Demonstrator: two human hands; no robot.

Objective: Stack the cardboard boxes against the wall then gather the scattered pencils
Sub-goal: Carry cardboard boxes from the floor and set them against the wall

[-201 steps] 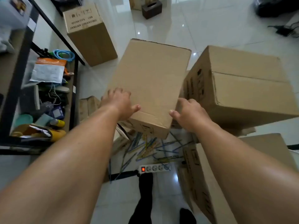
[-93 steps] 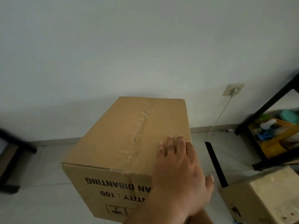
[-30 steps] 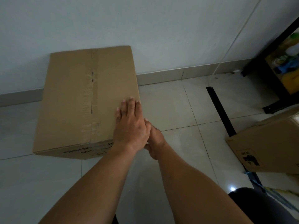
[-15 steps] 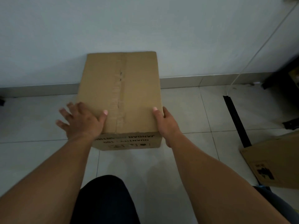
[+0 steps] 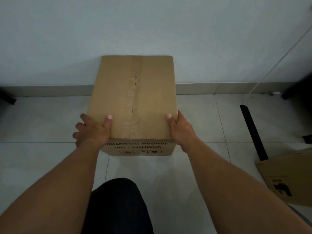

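Box [image 5: 135, 98] on the floor [image 5: 42, 124], far edge against the wall [image 5: 152, 22], left hand [image 5: 91, 130] and right hand [image 5: 180, 130] clamped on its near top corners, thumbs on top, bare tiles either side, second box [image 5: 287, 179] at right

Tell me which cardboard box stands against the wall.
The middle box: its far end reaches the wall. The box at the lower right sits away from it.
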